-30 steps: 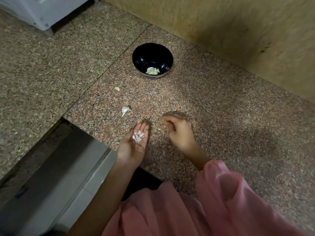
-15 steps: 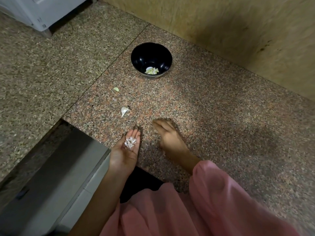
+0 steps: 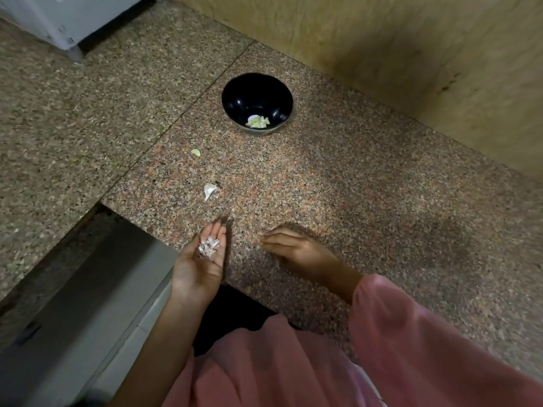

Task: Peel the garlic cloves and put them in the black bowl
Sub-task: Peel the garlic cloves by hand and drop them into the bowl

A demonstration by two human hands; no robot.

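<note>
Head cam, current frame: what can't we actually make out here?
- Head view: the number of cloves in the black bowl; too small and piled together.
- Head view: whether the white piece on the counter is a clove or empty skin; too small.
- Head view: anything under the right hand; its back faces the camera.
- Head view: the white cabinet; cut by the top-left edge.

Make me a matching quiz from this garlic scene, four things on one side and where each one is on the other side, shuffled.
Things:
1 peeled garlic
2 papery skins
3 white clove
4 right hand

Places:
A resting on the counter, holding nothing
B inside the black bowl
C on the open palm of the left hand
D lying on the counter between bowl and hands

Pairs: 1-B, 2-C, 3-D, 4-A
</note>
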